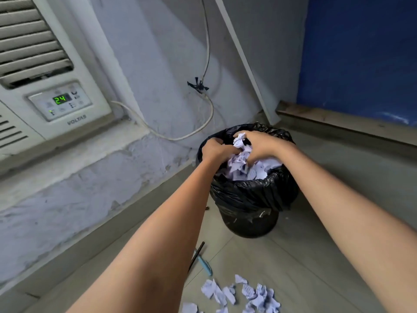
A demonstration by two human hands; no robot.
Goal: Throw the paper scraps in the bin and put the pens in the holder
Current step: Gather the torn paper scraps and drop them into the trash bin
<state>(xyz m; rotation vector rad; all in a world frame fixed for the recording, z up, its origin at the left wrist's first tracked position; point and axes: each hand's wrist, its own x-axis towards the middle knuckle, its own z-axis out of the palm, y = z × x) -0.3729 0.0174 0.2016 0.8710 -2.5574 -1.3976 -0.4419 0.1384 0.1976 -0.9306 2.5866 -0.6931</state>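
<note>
A wad of paper scraps (240, 150) is clutched by both hands, left hand (216, 149) and right hand (259, 143), over the bin (248, 199); pieces could be spilled past its rim onto the floor (304, 256) if released off-centre.

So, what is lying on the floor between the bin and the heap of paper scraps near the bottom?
In the head view, two pens lie there on bare floor, between the bin and the scraps.

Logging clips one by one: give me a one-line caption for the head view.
Both hands, left and right, push paper scraps into the bin; more scraps and pens remain on the floor.
</note>
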